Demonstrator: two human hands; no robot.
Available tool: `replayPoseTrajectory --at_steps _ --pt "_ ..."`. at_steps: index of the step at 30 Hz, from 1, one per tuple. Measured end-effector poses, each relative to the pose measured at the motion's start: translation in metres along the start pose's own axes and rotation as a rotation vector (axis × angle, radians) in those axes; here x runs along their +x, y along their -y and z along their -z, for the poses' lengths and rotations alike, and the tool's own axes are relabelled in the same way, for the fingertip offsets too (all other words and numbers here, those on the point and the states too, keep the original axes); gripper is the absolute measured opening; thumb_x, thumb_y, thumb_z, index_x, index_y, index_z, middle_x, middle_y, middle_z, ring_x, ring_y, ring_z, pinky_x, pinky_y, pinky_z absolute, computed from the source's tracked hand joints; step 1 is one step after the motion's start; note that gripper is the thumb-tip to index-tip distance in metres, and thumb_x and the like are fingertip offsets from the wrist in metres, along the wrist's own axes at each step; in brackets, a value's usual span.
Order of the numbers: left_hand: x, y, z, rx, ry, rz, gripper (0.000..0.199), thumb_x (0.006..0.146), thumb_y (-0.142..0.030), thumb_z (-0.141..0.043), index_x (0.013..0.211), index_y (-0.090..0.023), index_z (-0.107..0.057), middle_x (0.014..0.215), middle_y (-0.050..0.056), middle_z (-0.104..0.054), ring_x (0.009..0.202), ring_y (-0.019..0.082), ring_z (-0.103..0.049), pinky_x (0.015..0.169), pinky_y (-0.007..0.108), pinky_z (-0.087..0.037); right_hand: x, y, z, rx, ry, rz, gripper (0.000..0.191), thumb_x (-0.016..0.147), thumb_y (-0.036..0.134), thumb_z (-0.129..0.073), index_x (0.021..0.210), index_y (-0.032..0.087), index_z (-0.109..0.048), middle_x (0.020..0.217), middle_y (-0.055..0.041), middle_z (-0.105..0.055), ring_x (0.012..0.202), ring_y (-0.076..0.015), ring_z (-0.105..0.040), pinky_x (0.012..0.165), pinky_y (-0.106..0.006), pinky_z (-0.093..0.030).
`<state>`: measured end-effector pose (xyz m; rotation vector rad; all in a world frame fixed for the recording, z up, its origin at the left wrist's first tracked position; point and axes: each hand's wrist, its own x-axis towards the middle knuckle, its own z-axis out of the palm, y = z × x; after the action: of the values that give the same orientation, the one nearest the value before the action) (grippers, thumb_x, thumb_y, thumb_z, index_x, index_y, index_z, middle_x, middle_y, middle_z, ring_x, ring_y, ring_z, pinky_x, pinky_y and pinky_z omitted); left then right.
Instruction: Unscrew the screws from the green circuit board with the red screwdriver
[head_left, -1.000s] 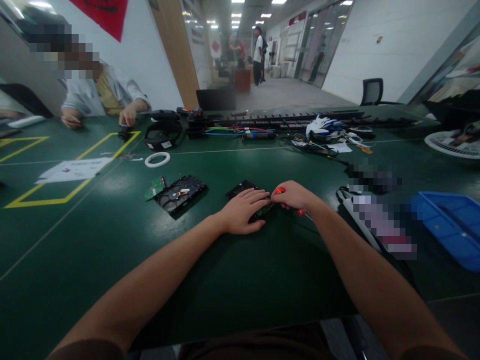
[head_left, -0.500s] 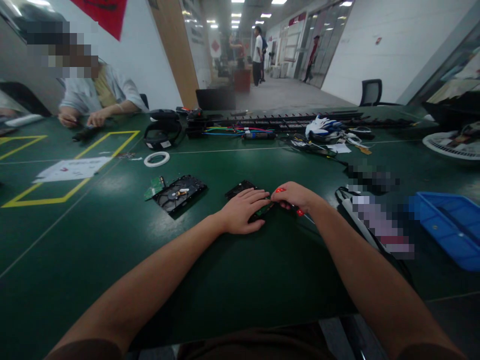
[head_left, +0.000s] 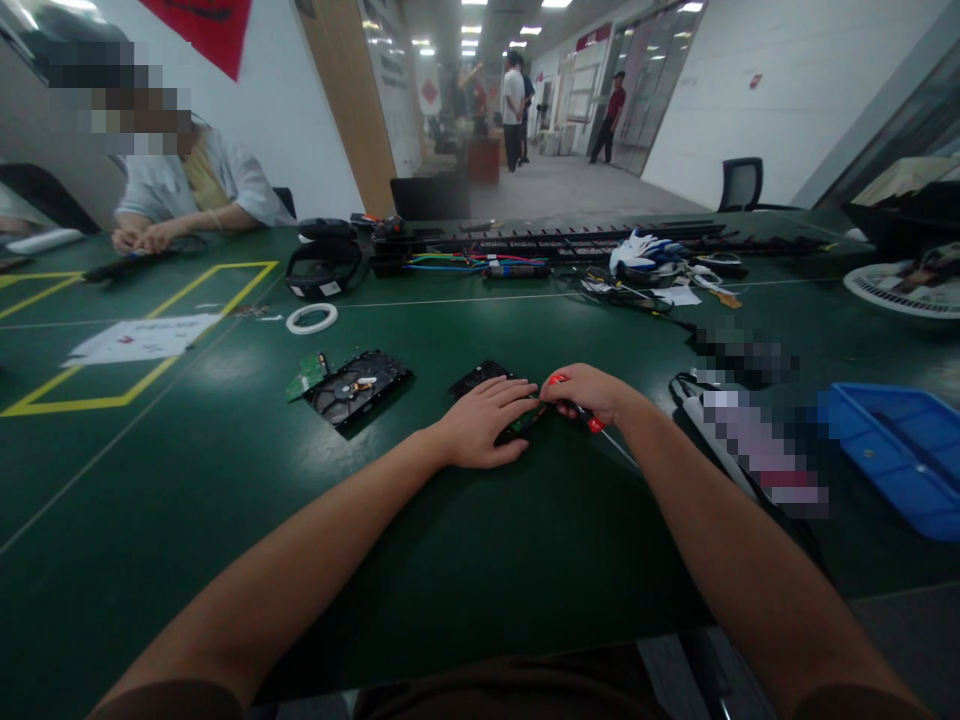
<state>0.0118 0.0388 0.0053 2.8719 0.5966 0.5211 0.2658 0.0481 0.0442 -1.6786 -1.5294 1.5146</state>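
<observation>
My left hand [head_left: 487, 422] lies flat with its fingers stretched out over a black hard drive [head_left: 478, 375], covering most of it. A green circuit board [head_left: 519, 427] shows beneath the fingers at the drive's near right end. My right hand [head_left: 592, 390] is closed around a red and black screwdriver [head_left: 595, 425], whose metal shaft points back toward me, under my forearm. Its thumb and forefinger pinch at the board's right edge; what lies between them is too small to make out. To the left rests an opened hard drive case [head_left: 364, 388], beside a loose green circuit board [head_left: 306, 380].
A white tape roll [head_left: 311, 319] and a paper sheet [head_left: 142, 340] lie left. Gloves [head_left: 643, 252], cables and black bars [head_left: 570, 243] line the table's back. At right are a blue bin [head_left: 900, 455] and a pouch-like item. Another person [head_left: 202, 190] works across the table.
The screwdriver in my right hand has swung slightly, so more of its shaft shows. My left hand stays in place. The person across the table has shifted a dark object leftward.
</observation>
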Motion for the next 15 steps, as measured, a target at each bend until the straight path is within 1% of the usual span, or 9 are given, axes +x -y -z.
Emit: replayPoseTrajectory --at_steps 6,11,15 --pt "0.0002 -0.0012 0.0010 0.006 0.002 0.001 0.070 0.100 -0.049 -0.063 0.161 -0.019 -0.049 0.171 0.017 -0.046 0.162 0.034 -0.041 0.136 0.059 -0.028 0.0008 0.0008 -0.0002 0.037 0.011 -0.015 0.010 0.079 0.013 -0.072 0.074 0.017 -0.065 0.059 0.0008 -0.060 0.053 -0.0101 -0.053 0.047 -0.022 -0.038" --pt "-0.0004 -0.0018 0.0007 -0.005 0.010 0.016 0.071 0.099 -0.049 -0.064 0.163 -0.022 -0.047 0.171 0.015 -0.047 0.162 0.034 -0.041 0.135 0.060 -0.028 0.0001 0.0003 0.0013 0.030 0.025 -0.011 0.010 0.079 0.013 -0.073 0.073 0.017 -0.065 0.059 0.0003 -0.061 0.054 -0.0103 -0.054 0.047 -0.021 -0.038" --pt "-0.0007 -0.0018 0.0016 0.003 0.013 0.013 0.072 0.099 -0.049 -0.065 0.163 -0.021 -0.046 0.171 0.015 -0.046 0.161 0.034 -0.041 0.135 0.060 -0.028 0.0024 -0.0013 0.0030 0.024 0.039 -0.014 0.009 0.078 0.013 -0.075 0.075 0.017 -0.067 0.060 0.0002 -0.063 0.054 -0.0108 -0.055 0.048 -0.022 -0.040"
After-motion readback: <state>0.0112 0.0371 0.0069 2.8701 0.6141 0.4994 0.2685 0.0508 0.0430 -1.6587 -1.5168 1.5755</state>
